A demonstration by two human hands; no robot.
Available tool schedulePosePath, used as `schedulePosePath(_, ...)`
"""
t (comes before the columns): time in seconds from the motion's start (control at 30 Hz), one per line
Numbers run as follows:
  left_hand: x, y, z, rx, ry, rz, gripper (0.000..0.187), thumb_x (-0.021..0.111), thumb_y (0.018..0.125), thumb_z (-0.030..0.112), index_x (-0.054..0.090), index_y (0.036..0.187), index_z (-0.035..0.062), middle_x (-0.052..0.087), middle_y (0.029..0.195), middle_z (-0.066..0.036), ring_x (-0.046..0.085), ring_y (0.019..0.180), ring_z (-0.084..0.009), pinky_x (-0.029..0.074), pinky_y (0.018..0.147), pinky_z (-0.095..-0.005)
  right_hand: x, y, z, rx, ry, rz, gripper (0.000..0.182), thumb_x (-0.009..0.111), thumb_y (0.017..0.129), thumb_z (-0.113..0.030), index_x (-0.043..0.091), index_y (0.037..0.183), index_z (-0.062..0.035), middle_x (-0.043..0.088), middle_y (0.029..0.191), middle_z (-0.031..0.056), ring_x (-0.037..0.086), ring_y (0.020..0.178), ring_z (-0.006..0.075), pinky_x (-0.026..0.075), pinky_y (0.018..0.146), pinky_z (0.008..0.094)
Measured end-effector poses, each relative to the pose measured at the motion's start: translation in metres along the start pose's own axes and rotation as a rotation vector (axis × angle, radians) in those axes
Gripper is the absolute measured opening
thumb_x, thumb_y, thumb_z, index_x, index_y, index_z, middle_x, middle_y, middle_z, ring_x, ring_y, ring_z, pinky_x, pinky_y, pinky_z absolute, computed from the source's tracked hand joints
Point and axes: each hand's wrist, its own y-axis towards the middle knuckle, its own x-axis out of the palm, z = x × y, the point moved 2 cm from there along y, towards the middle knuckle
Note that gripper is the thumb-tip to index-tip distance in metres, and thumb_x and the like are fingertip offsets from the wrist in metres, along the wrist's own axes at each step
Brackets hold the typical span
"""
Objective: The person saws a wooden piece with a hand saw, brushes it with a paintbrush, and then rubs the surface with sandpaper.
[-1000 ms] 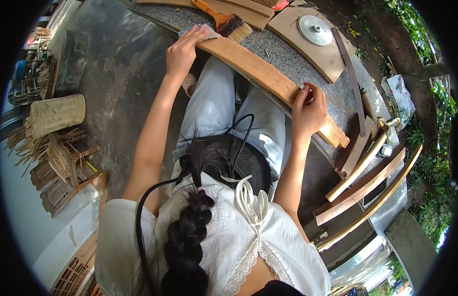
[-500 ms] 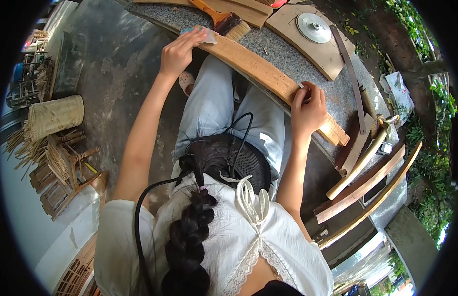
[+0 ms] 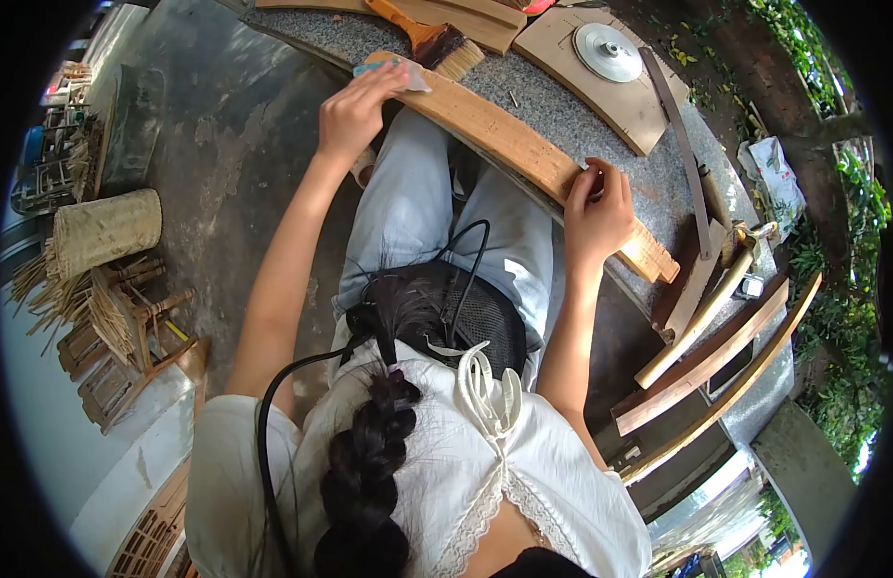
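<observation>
A long wooden board (image 3: 499, 132) with a notched end lies along the near edge of the grey stone tabletop (image 3: 547, 108), above my knees. Near its far left end, my left hand (image 3: 358, 104) presses a thin, pale sheet with a teal patch (image 3: 414, 79) onto the wood, fingers together over it. My right hand (image 3: 603, 214) is closed round the board toward its notched end, fingertips curled on the top face. A wide brush (image 3: 446, 48) with an orange handle lies just beyond the board, close to the left hand.
A flat wooden panel (image 3: 576, 91) carries a round metal disc (image 3: 608, 53). To the right lie a metal strip (image 3: 685, 144), a hammer (image 3: 706, 313) and curved wood pieces (image 3: 701, 361). A wooden chair (image 3: 138, 337) and woven roll (image 3: 107, 226) stand at left.
My left hand has slid a little to the right along the board with the pale sheet. My right hand stays in place on the board.
</observation>
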Motion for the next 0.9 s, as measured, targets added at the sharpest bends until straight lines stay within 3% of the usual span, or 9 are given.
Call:
schedulePosePath(0.13,0.017,-0.002,0.039,-0.146,0.003,0.09,0.033,0.056,0.082,-0.004,0.071,0.106,0.0133,0.069,0.111,-0.004,0.063,0.111,-0.021,0.05,0.097,-0.0388,0.001,0.001,-0.001,-0.003,-0.017,0.008,0.008,0.06,0.086,-0.016,0.068,0.088,-0.0143,0.06,0.072,0.0,0.059,0.055,0.0176,0.046,0.05,0.0317)
schedulePosePath(0.27,0.042,-0.005,0.15,0.111,-0.274,-0.064,0.026,0.058,0.088,0.006,0.071,0.107,0.0183,0.068,0.116,0.002,0.064,0.107,-0.0137,0.053,0.093,-0.0339,0.001,0.001,0.0,-0.019,0.007,0.02,0.008,0.06,0.086,-0.015,0.068,0.088,-0.0134,0.06,0.072,0.0011,0.06,0.056,0.0188,0.046,0.051,0.0324)
schedulePosePath(0.37,0.034,0.002,0.118,0.277,-0.245,-0.078,0.028,0.057,0.087,0.003,0.071,0.107,0.0177,0.068,0.114,0.002,0.065,0.106,-0.0138,0.054,0.092,-0.0332,-0.001,0.0,0.003,-0.023,0.029,-0.001,0.008,0.06,0.086,-0.014,0.068,0.088,-0.0128,0.06,0.072,0.0019,0.06,0.056,0.0193,0.046,0.051,0.0326)
schedulePosePath(0.5,0.009,0.004,0.01,0.032,0.014,-0.003,0.035,0.054,0.08,-0.006,0.071,0.103,0.0133,0.069,0.111,-0.001,0.065,0.106,-0.0174,0.055,0.089,-0.0336,-0.002,0.0,-0.001,-0.007,0.017,-0.005,0.008,0.06,0.086,-0.014,0.068,0.089,-0.0131,0.061,0.073,0.0018,0.059,0.056,0.0188,0.046,0.051,0.0323)
schedulePosePath(0.57,0.005,0.005,-0.001,-0.003,0.011,0.055,0.031,0.056,0.079,-0.003,0.071,0.102,0.012,0.069,0.108,-0.003,0.065,0.106,-0.0187,0.054,0.09,-0.0339,-0.002,0.0,-0.002,-0.001,0.01,-0.007,0.008,0.06,0.086,-0.014,0.068,0.089,-0.0134,0.061,0.073,0.0017,0.06,0.056,0.0187,0.046,0.051,0.0323)
schedulePosePath(0.63,0.016,0.0,0.028,-0.103,0.055,0.094,0.027,0.059,0.082,0.002,0.072,0.102,0.0146,0.07,0.109,-0.001,0.064,0.107,-0.0167,0.053,0.092,-0.0335,0.0,0.0,-0.003,-0.002,-0.005,-0.004,0.009,0.059,0.087,-0.014,0.068,0.089,-0.0137,0.061,0.073,0.0016,0.06,0.056,0.0185,0.046,0.051,0.0322)
schedulePosePath(0.7,0.037,-0.008,0.085,-0.004,-0.103,0.022,0.024,0.063,0.084,0.01,0.071,0.105,0.018,0.069,0.112,0.002,0.064,0.108,-0.0143,0.052,0.095,-0.0328,0.0,0.0,0.0,0.004,0.011,0.001,0.009,0.059,0.087,-0.014,0.068,0.089,-0.0143,0.061,0.074,0.0014,0.06,0.056,0.0187,0.046,0.051,0.0323)
schedulePosePath(0.77,0.036,-0.009,0.143,0.152,-0.337,-0.094,0.03,0.064,0.08,0.005,0.07,0.108,0.0147,0.068,0.115,-0.001,0.064,0.108,-0.0166,0.053,0.093,-0.0348,-0.004,0.001,-0.002,0.007,-0.002,-0.02,0.009,0.059,0.087,-0.013,0.068,0.09,-0.0127,0.062,0.074,0.0027,0.061,0.058,0.0203,0.047,0.053,0.033)
schedulePosePath(0.9,0.03,0.004,0.092,0.308,-0.249,-0.1,0.029,0.058,0.087,0.005,0.07,0.109,0.0198,0.068,0.115,0.003,0.065,0.106,-0.0133,0.053,0.093,-0.0316,-0.006,0.002,0.004,0.003,0.082,-0.048,0.009,0.059,0.086,-0.011,0.067,0.089,-0.0094,0.062,0.075,0.0056,0.061,0.06,0.0232,0.048,0.057,0.0345)
